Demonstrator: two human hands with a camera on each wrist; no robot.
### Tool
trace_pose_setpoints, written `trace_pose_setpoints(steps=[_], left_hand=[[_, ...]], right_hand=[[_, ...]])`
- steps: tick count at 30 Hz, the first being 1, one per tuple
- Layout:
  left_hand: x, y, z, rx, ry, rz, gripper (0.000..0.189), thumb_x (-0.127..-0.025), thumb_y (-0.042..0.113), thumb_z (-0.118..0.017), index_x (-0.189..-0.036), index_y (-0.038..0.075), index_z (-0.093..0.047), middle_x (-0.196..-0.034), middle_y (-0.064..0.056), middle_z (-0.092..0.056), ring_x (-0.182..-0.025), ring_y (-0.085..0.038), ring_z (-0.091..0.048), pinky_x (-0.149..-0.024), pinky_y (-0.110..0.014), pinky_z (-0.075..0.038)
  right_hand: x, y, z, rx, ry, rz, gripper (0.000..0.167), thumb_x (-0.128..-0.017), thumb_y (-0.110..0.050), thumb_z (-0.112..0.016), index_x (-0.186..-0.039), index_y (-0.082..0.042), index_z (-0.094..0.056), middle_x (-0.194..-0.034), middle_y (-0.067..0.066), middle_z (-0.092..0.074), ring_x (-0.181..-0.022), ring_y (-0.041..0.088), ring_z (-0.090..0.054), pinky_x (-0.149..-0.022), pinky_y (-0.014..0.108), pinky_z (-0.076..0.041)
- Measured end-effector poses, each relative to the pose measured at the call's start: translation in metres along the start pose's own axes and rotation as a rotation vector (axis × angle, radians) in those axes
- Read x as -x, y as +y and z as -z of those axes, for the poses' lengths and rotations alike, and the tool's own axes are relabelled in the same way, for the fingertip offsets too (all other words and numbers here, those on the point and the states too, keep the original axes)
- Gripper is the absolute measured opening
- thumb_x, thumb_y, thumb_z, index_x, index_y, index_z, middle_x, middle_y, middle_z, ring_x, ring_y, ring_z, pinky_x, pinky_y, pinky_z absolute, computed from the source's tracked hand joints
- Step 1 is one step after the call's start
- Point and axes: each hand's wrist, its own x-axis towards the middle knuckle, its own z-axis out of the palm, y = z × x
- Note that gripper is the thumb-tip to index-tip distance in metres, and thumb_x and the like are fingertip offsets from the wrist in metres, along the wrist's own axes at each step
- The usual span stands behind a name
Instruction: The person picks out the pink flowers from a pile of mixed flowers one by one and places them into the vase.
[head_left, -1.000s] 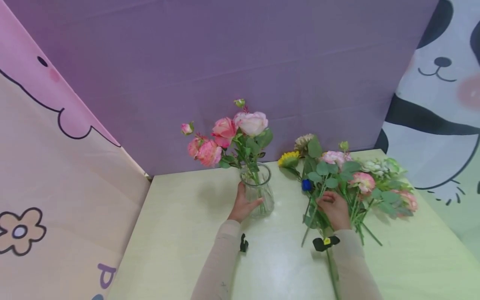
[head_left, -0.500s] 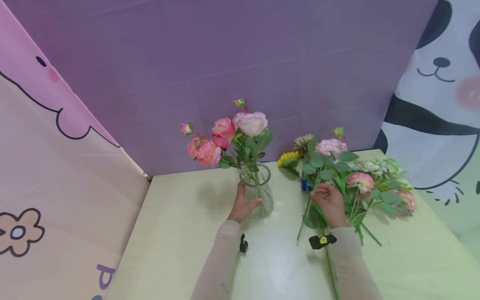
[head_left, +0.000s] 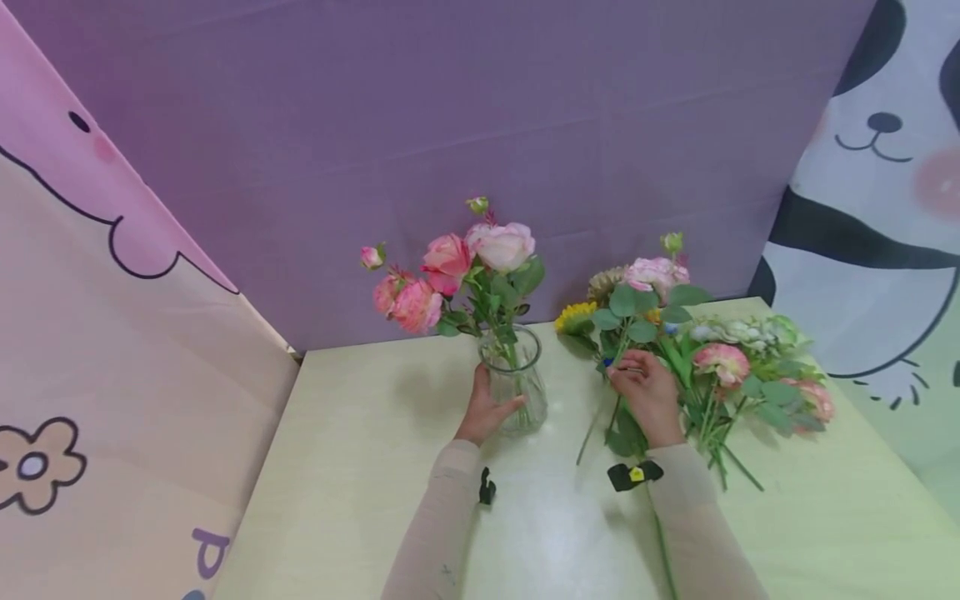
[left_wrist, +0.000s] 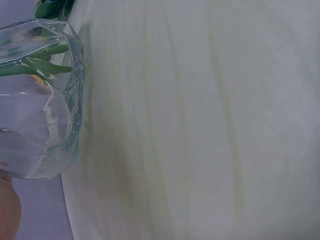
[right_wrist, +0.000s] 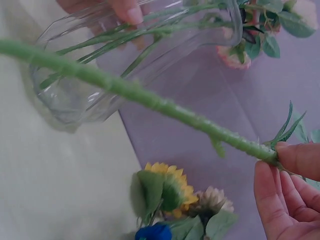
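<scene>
My left hand (head_left: 487, 410) grips the side of a clear glass vase (head_left: 531, 398), thumb across its near face. Pink roses (head_left: 447, 263) stand in it, their stems crossing inside the glass in the right wrist view. To the vase's right, my right hand (head_left: 649, 398) pinches the green stem (right_wrist: 175, 113) of a light pink flower (head_left: 657, 275) between thumb and fingertips. That flower is raised, with round leaves and a small bud, and its bare stem end slants down toward the vase side. The left wrist view shows the vase base (left_wrist: 75, 110) and only a bit of the hand.
Right of my right hand lies a pile of artificial flowers, with a pink bloom (head_left: 722, 363) and white-green blossoms (head_left: 753, 335). A yellow sunflower (head_left: 576, 319) and a blue flower (right_wrist: 154, 232) lie between vase and pile. A purple cloth (head_left: 450, 125) hangs behind the table (head_left: 360, 467).
My right hand has moved left and slightly up, lifting the light pink flower out of the pile toward the vase. The left hand and vase have stayed in place.
</scene>
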Motion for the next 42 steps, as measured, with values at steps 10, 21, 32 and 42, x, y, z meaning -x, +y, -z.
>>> trace_pose_setpoints(steps=[10,21,32,42], left_hand=[[0.001,0.000,0.000,-0.007,0.006,0.001,0.093,-0.079,0.027,-0.076,-0.148,0.015,-0.015,-0.156,-0.011,-0.016,-0.143,-0.028,-0.012,-0.115,-0.051,-0.012],[0.001,-0.002,0.001,-0.015,0.000,-0.028,0.093,-0.080,0.027,-0.075,-0.148,0.014,-0.014,-0.156,-0.012,-0.016,-0.143,-0.030,-0.012,-0.115,-0.052,-0.013],[0.007,0.014,0.002,-0.003,-0.016,-0.042,0.090,-0.081,0.020,-0.074,-0.148,0.011,-0.014,-0.155,-0.014,-0.017,-0.143,-0.031,-0.012,-0.115,-0.051,-0.012],[0.000,-0.001,0.000,-0.001,0.001,-0.030,0.090,-0.080,0.021,-0.075,-0.147,0.013,-0.016,-0.156,-0.011,-0.017,-0.143,-0.029,-0.012,-0.115,-0.052,-0.012]], right_hand=[[-0.014,-0.033,-0.012,-0.034,0.042,0.076,0.039,-0.087,-0.006,-0.065,-0.120,0.007,-0.049,-0.104,0.012,-0.056,-0.077,-0.002,-0.056,-0.067,0.012,-0.051],[-0.031,-0.077,-0.028,-0.118,0.063,0.171,0.036,-0.085,-0.007,-0.067,-0.116,0.004,-0.051,-0.096,0.000,-0.055,-0.080,0.006,-0.057,-0.068,0.016,-0.053],[-0.041,-0.109,-0.042,-0.132,0.063,0.260,0.039,-0.084,-0.004,-0.067,-0.119,0.007,-0.051,-0.100,0.004,-0.056,-0.083,0.006,-0.056,-0.074,0.015,-0.049],[-0.054,-0.111,-0.053,-0.179,0.052,0.250,0.039,-0.084,-0.003,-0.067,-0.118,0.005,-0.050,-0.097,0.001,-0.054,-0.084,0.008,-0.055,-0.070,0.015,-0.050]])
